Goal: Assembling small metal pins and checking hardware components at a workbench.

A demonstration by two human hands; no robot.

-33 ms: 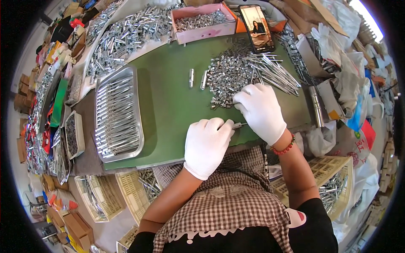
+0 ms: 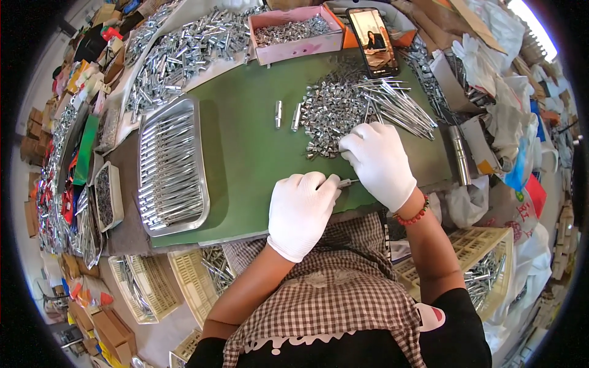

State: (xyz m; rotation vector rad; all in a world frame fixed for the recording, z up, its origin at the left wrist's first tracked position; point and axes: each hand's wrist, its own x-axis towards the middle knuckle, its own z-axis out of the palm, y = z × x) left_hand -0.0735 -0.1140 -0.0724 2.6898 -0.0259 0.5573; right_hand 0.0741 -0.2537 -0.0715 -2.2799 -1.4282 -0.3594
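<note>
My gloved left hand (image 2: 302,214) is closed near the front edge of the green work mat (image 2: 245,153). A slim metal piece with a thin tip (image 2: 347,183) sticks out to the right from its fingers. My gloved right hand (image 2: 379,161) has its fingers bent together at the near right edge of a pile of small metal sleeves (image 2: 331,113); whatever they pinch is hidden. Just beyond that hand, long thin metal rods (image 2: 405,110) lie in a bundle. Two short metal cylinders, one (image 2: 278,114) apart and one (image 2: 296,116) beside the pile, rest on the mat.
A metal tray (image 2: 204,184) of finished-looking rod parts stands on the left. Behind are a heap of metal tubes (image 2: 184,58), a pink box (image 2: 300,49) of small parts and a propped phone (image 2: 373,43). A metal cylinder (image 2: 459,155) stands right; crates (image 2: 190,282) sit below.
</note>
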